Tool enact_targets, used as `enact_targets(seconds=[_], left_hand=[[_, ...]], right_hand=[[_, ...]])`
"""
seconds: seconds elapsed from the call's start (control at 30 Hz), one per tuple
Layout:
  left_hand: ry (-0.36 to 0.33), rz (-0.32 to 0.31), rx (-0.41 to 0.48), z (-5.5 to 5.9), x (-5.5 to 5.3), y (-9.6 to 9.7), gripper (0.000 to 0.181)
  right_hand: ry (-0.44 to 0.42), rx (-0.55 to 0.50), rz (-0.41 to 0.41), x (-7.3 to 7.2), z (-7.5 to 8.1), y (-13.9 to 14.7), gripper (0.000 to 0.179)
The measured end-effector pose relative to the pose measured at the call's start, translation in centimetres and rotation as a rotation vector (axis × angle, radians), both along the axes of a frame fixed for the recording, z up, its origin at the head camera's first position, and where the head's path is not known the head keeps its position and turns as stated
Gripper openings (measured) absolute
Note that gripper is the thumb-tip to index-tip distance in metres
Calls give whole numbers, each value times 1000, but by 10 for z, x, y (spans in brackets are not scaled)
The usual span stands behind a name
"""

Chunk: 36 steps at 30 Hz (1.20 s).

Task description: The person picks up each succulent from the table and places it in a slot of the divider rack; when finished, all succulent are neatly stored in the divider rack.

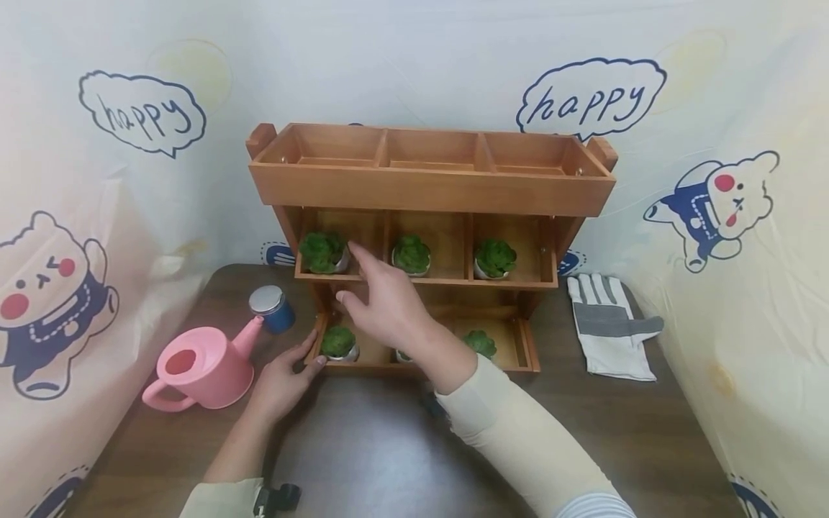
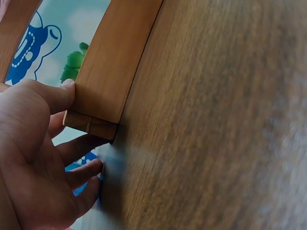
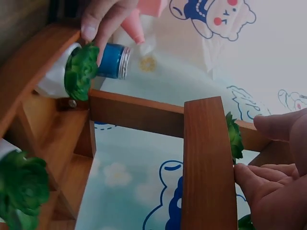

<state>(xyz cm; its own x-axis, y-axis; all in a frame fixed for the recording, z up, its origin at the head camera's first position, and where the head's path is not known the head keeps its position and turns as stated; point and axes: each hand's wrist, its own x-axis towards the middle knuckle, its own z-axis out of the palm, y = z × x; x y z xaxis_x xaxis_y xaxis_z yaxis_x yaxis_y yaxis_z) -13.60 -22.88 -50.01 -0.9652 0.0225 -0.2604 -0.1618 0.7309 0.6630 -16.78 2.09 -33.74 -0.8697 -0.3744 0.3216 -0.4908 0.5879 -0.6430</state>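
A three-tier wooden plant stand (image 1: 427, 191) stands on the table. My left hand (image 1: 283, 385) grips the left end of its bottom box, thumb on the front board and fingers round the corner, beside a small potted succulent (image 1: 338, 339). My right hand (image 1: 391, 302) reaches into the middle tier, fingers extended and thumb apart. Its index fingertip is right at the white pot of the left succulent (image 1: 322, 252). In the right wrist view that succulent (image 3: 234, 136) shows partly behind the front board, close to the thumb and fingers. My right forearm mostly hides the bottom tier's middle pot.
More succulents sit in the middle tier's centre (image 1: 411, 255) and right compartments, and another (image 1: 479, 343) at the bottom right. Left of the stand are a pink watering can (image 1: 207, 367) and a blue jar (image 1: 280, 316) with a silver lid. A grey-and-white glove (image 1: 612, 352) lies at right.
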Motion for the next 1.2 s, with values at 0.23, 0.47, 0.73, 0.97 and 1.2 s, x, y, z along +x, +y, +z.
enact_targets(seconds=[0.23,0.47,0.73,0.97,1.2], left_hand=[[10,1,-7,-1,0,-1,78],[8,-1,-7,-3,-1,1,78],[9,0,-17,-4,-2,4,77],[47,-16,-18,-4,-3,3,76],[113,-32,-36,-8,0,3,75]], right_hand=[[90,-151,64,16,-16,10,64],[145,-231,71,30,-29,22,61],[160,-254,68,45,-36,43,61],[90,-260,49,58,-50,65,61],[106,-278,44,67,-69,88,61]])
